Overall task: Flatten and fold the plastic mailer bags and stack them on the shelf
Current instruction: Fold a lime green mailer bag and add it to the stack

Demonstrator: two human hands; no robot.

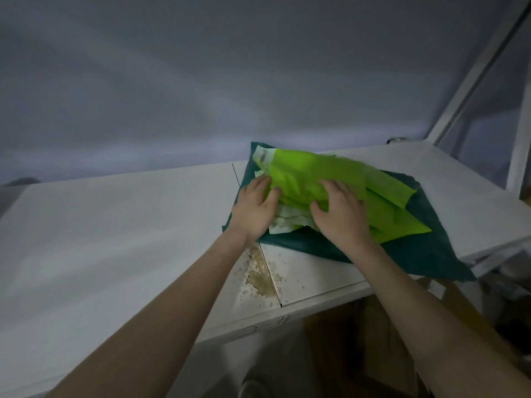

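Two bare forearms reach in from 6 o'clock. The left hand (254,208) lies palm-down with fingers nearly straight, pressing the left end of the bright green mailer bags (319,179). The right hand (343,212), at 3 o'clock of the left, presses the pile's middle with fingers spread and lightly bent; neither hand grasps anything. The green bags overlap pale white-green bags (284,221) between the hands, all on a dark teal bag (431,254) spread over the white shelf (115,225). A brown stain (258,275) marks the shelf at 6 o'clock of the left hand.
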